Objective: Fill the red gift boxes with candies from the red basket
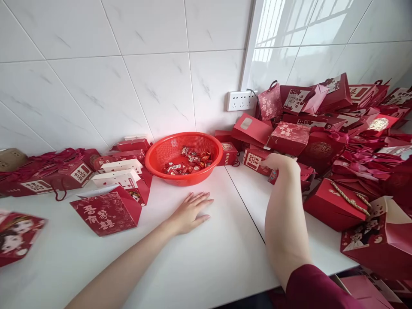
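My left hand (pixel 191 213) lies palm down on the white table (pixel 206 262), fingers stretched out and holding nothing. Just beyond it stands a red plastic basket (pixel 183 179) with small wrapped sweets (pixel 189 162) in it. My right arm reaches across to the right-hand pile of boxes. There my right hand (pixel 279 162) is bent down beside a red gift box (pixel 254 162) with a white double-happiness label. The thumb points at this box and appears to touch it. Its other fingers are hidden, so any grip cannot be seen.
An open red gift box (pixel 107 212) stands left of my left hand, with more boxes (pixel 61 174) along the wall. Another box (pixel 19 236) sits at the left edge. Many red boxes (pixel 325 146) are heaped at right. A power strip (pixel 242 101) is on the tiled wall.
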Demonstrator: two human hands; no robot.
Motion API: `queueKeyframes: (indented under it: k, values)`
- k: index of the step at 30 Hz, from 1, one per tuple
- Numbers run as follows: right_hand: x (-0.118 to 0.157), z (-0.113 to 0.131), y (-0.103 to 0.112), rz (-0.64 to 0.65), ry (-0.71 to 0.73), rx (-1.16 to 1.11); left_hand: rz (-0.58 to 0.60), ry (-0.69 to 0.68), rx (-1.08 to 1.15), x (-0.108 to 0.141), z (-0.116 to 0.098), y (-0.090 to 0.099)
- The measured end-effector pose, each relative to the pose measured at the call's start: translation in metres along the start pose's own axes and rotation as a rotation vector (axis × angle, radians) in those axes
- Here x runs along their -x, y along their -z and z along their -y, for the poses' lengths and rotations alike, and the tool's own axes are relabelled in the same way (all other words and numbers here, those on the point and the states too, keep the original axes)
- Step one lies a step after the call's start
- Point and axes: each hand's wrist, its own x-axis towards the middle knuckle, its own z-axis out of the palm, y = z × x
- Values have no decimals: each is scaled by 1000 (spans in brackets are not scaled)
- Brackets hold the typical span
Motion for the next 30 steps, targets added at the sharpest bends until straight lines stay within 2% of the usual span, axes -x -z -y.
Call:
queueKeyframes:
  k: [3, 6, 11, 13, 17, 20, 25, 27, 30]
  values:
    - [3, 3, 4, 1, 1, -75, 7, 7, 12, 1, 1, 5]
    - [13, 10, 17, -38, 77, -183, 3, 4, 11, 1, 1, 6]
    - [57, 35, 44, -192, 347, -461, -19, -10, -6, 0, 1, 2]
    - [78, 47, 51, -171, 479, -511, -92, -56, -3, 1, 2, 0]
    - [118, 65, 61, -146, 718, -431, -308, -146, 11, 5, 0, 3]
    - [142, 79, 63, -14, 927, -358, -482, -134, 15, 13, -3, 21]
    - [164, 111, 50, 284, 1235, -288, -794, -119, -21, 29, -16, 70]
    - [167, 122, 40, 367, 1263, -210, -827, -146, -78, 36, -24, 89]
    - [169, 130, 28, 471, 1211, -71, -790, -132, -231, 49, -37, 119]
